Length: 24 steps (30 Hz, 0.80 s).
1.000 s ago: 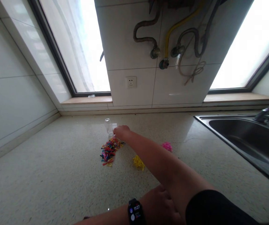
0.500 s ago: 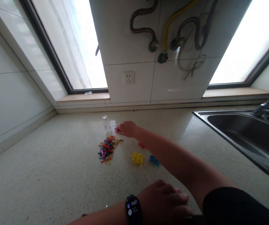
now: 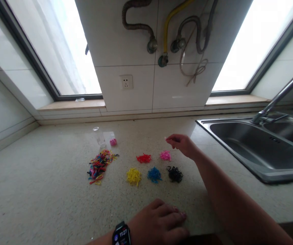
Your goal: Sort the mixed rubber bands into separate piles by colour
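Observation:
My right hand (image 3: pixel 181 144) hovers over the counter beyond the pink pile of small elastic bands (image 3: pixel 165 155). Its thumb and fingers are pinched together, a tiny pale spot at the tips that I cannot make out. My left hand (image 3: pixel 159 219), with a smartwatch (image 3: pixel 121 234) on its wrist, rests on the counter near the front edge, fingers stretched out and holding nothing. Between the hands lie piles of red bands (image 3: pixel 143 158), yellow bands (image 3: pixel 133 176), blue bands (image 3: pixel 154 175) and black bands (image 3: pixel 175 174). A mixed pile of coloured bands (image 3: pixel 101 165) sits to the left.
A clear plastic cup-like container (image 3: pixel 99 136) lies behind the mixed pile, beside a small pink item (image 3: pixel 113 142) on a clear plastic piece (image 3: pixel 108 135). At the right is a steel sink (image 3: pixel 205 131) with a faucet (image 3: pixel 276 98). A tiled wall with a socket (image 3: pixel 126 82) stands behind.
My right hand has moved right, from beside the clear container to beyond the pink pile. The pink item at its fingertips now lies on the plastic piece. The view has shifted right; my left hand stays resting.

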Motion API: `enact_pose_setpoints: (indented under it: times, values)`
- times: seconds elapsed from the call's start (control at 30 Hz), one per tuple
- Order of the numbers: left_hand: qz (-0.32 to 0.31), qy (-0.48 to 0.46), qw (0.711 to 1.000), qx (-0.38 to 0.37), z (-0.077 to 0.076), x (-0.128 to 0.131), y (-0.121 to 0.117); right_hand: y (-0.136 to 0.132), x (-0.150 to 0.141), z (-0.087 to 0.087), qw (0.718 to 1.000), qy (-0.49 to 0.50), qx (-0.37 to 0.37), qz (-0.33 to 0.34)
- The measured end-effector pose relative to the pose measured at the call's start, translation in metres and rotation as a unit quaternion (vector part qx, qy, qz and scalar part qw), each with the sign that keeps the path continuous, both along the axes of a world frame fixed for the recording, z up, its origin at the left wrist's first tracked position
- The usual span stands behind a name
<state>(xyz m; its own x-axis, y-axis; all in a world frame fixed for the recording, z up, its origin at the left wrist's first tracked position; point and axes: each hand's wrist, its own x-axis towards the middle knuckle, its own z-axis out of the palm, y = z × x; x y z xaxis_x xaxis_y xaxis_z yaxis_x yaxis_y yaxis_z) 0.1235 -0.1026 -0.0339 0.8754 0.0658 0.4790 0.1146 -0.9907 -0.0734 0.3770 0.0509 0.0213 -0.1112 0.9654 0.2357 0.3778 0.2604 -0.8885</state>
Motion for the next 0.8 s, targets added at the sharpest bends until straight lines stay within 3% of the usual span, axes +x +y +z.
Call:
enact_pose_setpoints:
  times: [0.17,0.3,0.6,0.8]
  values:
    - [0.003,-0.05,0.999,0.018,-0.003,0.003,0.002,0.002,0.015,-0.024,0.994,-0.023,-0.095,0.052]
    - [-0.001,-0.071,0.997,0.017,-0.004,0.004,0.003,0.009,0.025,-0.034,0.986,-0.055,-0.132,0.081]
    - [0.004,-0.062,0.998,-0.016,-0.005,0.004,0.004,0.015,0.041,-0.035,0.976,-0.08,-0.163,0.121]
    - [-0.002,-0.033,0.998,-0.044,0.006,0.002,0.008,0.015,0.045,-0.03,0.964,-0.16,-0.142,0.159]
